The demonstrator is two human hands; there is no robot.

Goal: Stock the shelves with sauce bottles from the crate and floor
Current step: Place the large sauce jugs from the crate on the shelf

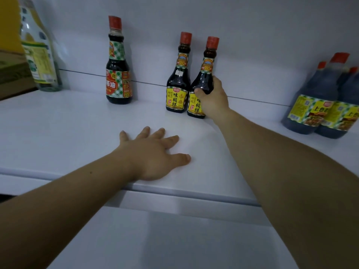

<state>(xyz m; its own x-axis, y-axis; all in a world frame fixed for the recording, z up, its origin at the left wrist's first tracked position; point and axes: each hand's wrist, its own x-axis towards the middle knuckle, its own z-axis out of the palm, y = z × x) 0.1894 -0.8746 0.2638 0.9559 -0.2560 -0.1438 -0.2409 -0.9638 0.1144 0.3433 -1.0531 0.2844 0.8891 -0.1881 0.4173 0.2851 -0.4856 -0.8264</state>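
Note:
On the white shelf two dark sauce bottles with yellow labels and red caps stand side by side near the back wall. My right hand grips the right one around its body, and it stands upright on the shelf, touching its twin. My left hand rests flat on the shelf near the front edge, fingers spread, holding nothing. Further left stands a taller dark bottle with a red and green checked label.
A large clear bottle of yellow liquid stands at the far left, beside cardboard boxes. Several big dark bottles with yellow-green labels are grouped at the right end. A lower white shelf lies below the front edge.

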